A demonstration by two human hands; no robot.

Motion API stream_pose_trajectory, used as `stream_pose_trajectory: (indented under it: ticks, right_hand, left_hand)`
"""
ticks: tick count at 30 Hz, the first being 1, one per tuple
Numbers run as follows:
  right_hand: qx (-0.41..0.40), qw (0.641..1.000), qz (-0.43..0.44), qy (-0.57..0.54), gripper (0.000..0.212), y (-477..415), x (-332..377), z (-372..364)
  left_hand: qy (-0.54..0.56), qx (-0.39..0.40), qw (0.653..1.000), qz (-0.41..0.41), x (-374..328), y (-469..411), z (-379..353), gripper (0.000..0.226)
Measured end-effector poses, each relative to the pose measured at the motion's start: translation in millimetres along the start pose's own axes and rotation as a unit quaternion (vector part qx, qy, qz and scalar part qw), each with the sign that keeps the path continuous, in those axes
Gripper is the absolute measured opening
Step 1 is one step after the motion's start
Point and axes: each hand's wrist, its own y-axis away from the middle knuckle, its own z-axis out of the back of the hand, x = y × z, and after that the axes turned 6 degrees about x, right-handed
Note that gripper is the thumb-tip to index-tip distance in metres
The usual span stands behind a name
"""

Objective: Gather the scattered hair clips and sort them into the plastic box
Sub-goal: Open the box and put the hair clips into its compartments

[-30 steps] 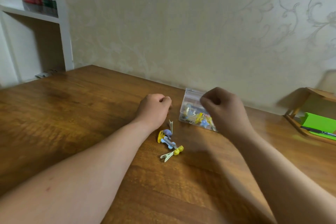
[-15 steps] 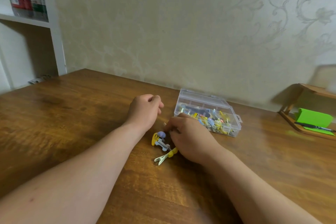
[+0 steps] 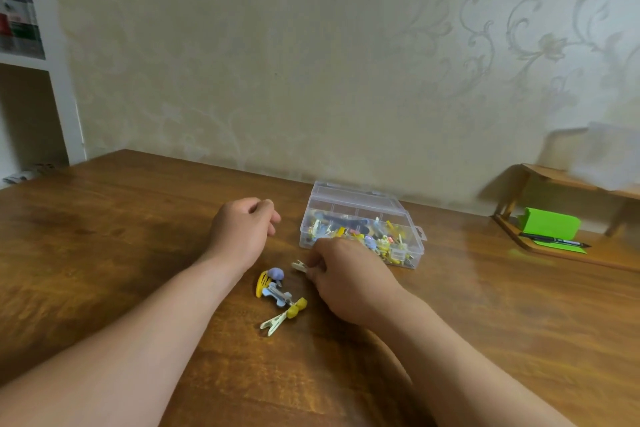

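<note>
A clear plastic box (image 3: 360, 199) with several coloured hair clips inside stands open near the wall. In front of it, on the wooden table (image 3: 485, 322), lies a small pile: a yellow clip (image 3: 260, 284), a purple clip (image 3: 276, 274), a light-blue clip (image 3: 277, 295) and a pale clip with a yellow end (image 3: 282, 317). My right hand (image 3: 343, 281) rests beside the pile, its fingers pinched on a pale hair clip (image 3: 298, 266). To the left of the box, my left hand (image 3: 242, 232) lies loosely curled with nothing in it.
A wooden desk organiser (image 3: 568, 218) at the right holds a green pad (image 3: 549, 224) and a black pen (image 3: 554, 239). A white shelf unit (image 3: 52, 62) stands at the far left against the wall.
My right hand came down from the box to the pile and pinched a pale clip, lifting its end. The left hand stayed where it was.
</note>
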Motion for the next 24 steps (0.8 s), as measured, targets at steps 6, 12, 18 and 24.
stream_pose_trajectory:
  ticks: [6,12,18,24]
  right_hand:
    - [-0.059,0.993,-0.023,-0.1,0.012,1,-15,26]
    - [-0.119,0.952,-0.155,-0.237,0.016,-12,-69,75]
    - [-0.038,0.964,-0.221,-0.146,0.024,-38,-85,68]
    - [0.014,0.968,-0.228,-0.105,0.029,-55,-80,58]
  left_hand:
    - [-0.006,0.002,1.0,-0.004,-1,0,0,0.037]
    - [-0.008,0.008,1.0,-0.001,-2,-1,0,0.038]
    - [-0.012,0.01,1.0,-0.002,-2,0,0,0.04]
    - [-0.015,0.014,1.0,-0.003,-2,1,0,0.04]
